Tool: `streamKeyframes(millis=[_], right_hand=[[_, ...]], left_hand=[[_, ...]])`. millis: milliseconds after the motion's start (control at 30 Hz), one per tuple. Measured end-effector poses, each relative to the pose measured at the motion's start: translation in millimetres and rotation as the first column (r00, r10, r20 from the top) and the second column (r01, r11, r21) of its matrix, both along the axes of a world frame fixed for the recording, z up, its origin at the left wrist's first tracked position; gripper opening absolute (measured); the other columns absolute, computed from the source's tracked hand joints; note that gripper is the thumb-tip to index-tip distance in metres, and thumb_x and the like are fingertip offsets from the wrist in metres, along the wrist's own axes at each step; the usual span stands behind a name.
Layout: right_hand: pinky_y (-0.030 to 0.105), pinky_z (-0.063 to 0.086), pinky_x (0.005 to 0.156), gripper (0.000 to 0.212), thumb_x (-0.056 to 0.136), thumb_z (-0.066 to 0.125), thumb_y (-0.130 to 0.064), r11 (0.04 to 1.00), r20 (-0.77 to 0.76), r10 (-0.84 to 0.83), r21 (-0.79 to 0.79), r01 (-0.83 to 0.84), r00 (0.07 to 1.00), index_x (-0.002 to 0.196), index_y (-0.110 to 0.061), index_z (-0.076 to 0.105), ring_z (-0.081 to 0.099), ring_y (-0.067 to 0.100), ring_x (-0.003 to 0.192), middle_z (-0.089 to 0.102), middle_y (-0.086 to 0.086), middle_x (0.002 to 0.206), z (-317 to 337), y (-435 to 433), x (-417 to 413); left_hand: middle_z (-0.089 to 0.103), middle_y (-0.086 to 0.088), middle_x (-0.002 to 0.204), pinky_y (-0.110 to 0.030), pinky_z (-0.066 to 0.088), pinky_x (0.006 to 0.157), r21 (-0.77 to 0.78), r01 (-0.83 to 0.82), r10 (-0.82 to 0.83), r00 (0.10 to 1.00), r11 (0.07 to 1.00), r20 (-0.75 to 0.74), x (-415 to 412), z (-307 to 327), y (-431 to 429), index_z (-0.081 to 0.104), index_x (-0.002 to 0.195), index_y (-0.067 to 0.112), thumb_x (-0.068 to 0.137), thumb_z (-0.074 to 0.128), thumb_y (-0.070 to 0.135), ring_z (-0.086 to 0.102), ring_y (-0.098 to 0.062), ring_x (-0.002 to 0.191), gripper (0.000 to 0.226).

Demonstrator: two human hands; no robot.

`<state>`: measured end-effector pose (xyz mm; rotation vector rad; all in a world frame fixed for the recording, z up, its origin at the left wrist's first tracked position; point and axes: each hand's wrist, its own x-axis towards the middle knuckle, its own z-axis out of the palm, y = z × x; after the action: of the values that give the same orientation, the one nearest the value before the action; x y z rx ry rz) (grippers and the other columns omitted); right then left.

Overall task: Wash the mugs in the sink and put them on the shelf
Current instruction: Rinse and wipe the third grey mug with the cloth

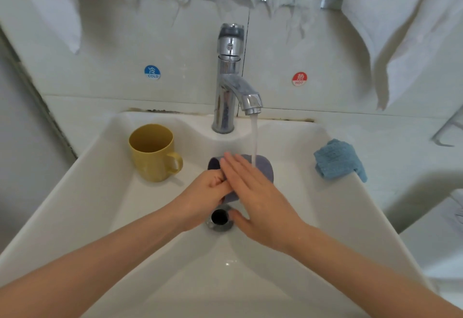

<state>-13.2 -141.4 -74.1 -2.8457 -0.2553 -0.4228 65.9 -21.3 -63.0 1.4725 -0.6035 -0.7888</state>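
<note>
Mugs show in two places. The purple mug (264,167) lies on its side at the centre of the frame, over the basin of the sink (75,192), under the stream of water (255,139) from the tap (228,79). The left hand (208,192) grips its near end with curled fingers. The right hand (255,192) lies flat across it, fingers straight and close together. The drain (220,217) is just below the hands. The yellow mug (152,152) stands upright left of centre, inside the sink. A blue cloth (337,159) lies on the sink's right rim.
</note>
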Motion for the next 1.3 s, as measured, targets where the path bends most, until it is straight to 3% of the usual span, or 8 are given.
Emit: streamKeyframes(millis=[100,233,433,567,633,867,1033,1300], right_hand=[[0.029,0.017,0.117,0.089,0.084,0.062,-0.015,0.999,-0.080,-0.040,0.009,0.040,0.996,0.149,-0.016,0.001,0.013,0.019,0.144,0.007,0.000,0.158,4,-10,1],[0.016,-0.005,0.109,0.085,0.091,0.053,-0.025,0.964,-0.134,-0.253,-0.119,0.238,0.958,0.147,-0.011,-0.010,-0.001,0.016,0.145,-0.005,0.003,0.158,5,-42,-4],[0.016,-0.005,0.112,0.087,0.089,0.056,-0.021,0.999,-0.144,0.026,-0.035,-0.031,0.989,0.143,-0.018,-0.012,-0.008,0.007,0.141,-0.009,-0.005,0.155,5,-14,1],[0.018,0.019,0.109,0.089,0.086,0.061,-0.032,0.990,-0.187,-0.140,-0.010,0.141,0.972,0.149,-0.013,0.001,0.017,0.016,0.142,0.015,0.001,0.156,7,-41,1],[0.018,0.014,0.110,0.088,0.087,0.059,-0.039,0.975,-0.201,-0.223,-0.066,0.214,0.954,0.149,-0.011,0.002,0.012,0.015,0.144,0.012,0.002,0.157,7,-48,-2],[0.022,0.018,0.112,0.084,0.084,0.064,-0.024,0.999,-0.074,0.047,-0.023,-0.049,0.996,0.149,-0.010,0.012,0.018,0.019,0.143,0.020,0.005,0.155,6,-17,5],[0.025,0.038,0.086,0.085,0.076,0.069,-0.050,0.967,-0.274,-0.228,0.046,0.250,0.934,0.142,-0.021,0.024,0.046,0.016,0.119,0.039,-0.004,0.138,16,-43,0],[0.031,0.015,0.116,0.081,0.088,0.059,-0.029,0.998,-0.074,-0.034,-0.058,0.030,0.997,0.149,-0.013,0.008,0.017,0.022,0.142,0.014,0.006,0.156,10,-17,3]], left_hand=[[0.068,-0.007,0.113,-0.041,0.044,0.103,0.044,-0.013,0.010,0.998,0.999,0.058,3,-3,4,0.065,0.106,0.018,0.096,0.044,0.011,0.063,-0.018,0.108,0.024],[0.068,0.000,0.113,-0.045,0.042,0.104,0.094,-0.047,0.035,0.992,0.994,0.122,7,-4,4,0.064,0.101,0.031,0.096,0.047,0.014,0.061,-0.019,0.110,0.025],[0.067,-0.011,0.113,-0.047,0.042,0.104,0.098,-0.025,0.014,0.993,0.995,0.118,8,-5,5,0.066,0.104,0.018,0.096,0.046,0.010,0.062,-0.024,0.109,0.023],[0.065,-0.013,0.114,-0.052,0.043,0.100,0.148,-0.021,-0.003,0.987,0.989,0.161,10,-7,6,0.064,0.108,0.017,0.095,0.048,0.015,0.059,-0.029,0.110,0.020],[0.065,-0.012,0.116,-0.051,0.044,0.100,0.165,-0.010,-0.022,0.982,0.986,0.190,9,-7,5,0.064,0.109,0.017,0.095,0.049,0.016,0.059,-0.029,0.110,0.020],[0.067,-0.023,0.102,-0.049,0.045,0.099,0.138,-0.001,-0.024,0.983,0.990,0.183,6,-5,5,0.065,0.095,0.001,0.094,0.049,0.010,0.064,-0.032,0.101,0.018],[0.067,-0.018,0.106,-0.048,0.047,0.093,0.127,0.021,-0.055,0.960,0.992,0.276,2,-6,4,0.066,0.106,0.008,0.080,0.056,0.036,0.061,-0.035,0.102,0.039],[0.060,-0.034,0.099,-0.060,0.041,0.091,0.146,0.017,-0.063,0.948,0.989,0.313,2,-4,5,0.062,0.099,-0.008,0.073,0.056,0.047,0.056,-0.050,0.094,0.061]])
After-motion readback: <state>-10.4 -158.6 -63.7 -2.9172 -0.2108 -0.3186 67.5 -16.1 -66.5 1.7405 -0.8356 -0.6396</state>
